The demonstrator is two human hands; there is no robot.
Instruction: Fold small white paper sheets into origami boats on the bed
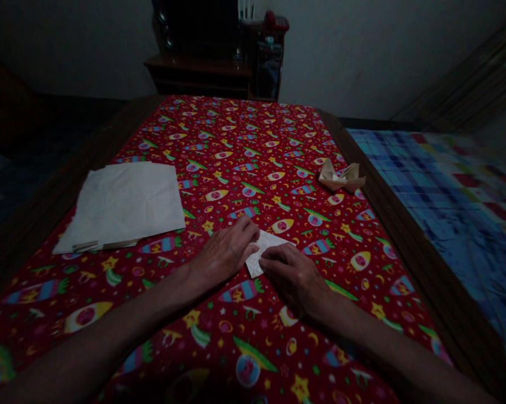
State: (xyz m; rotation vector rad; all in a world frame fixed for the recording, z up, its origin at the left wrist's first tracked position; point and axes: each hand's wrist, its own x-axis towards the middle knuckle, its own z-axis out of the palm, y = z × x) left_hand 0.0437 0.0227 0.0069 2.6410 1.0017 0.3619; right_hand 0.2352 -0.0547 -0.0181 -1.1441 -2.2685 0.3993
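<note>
A small folded piece of pale paper (270, 240) lies on the red patterned cloth between my hands. My left hand (231, 247) has its fingers curled together on the paper's left edge. From the right, my right hand (297, 275) pinches the lower right part of the same paper, thumb and fingers pressed together. Both hands partly cover the paper, so its full outline is hidden. Left of them rests a stack of pale paper sheets (130, 199). A tan folded-paper shape with pointed flaps (341, 178) sits apart at the upper right.
The red cloth (253, 151), printed with rockets and stars, covers a surface with dark wooden edges (421, 252). To the right lies a blue checked sheet (413, 196). A wooden stand (198, 66) with a dark screen (198, 25) is at the far end.
</note>
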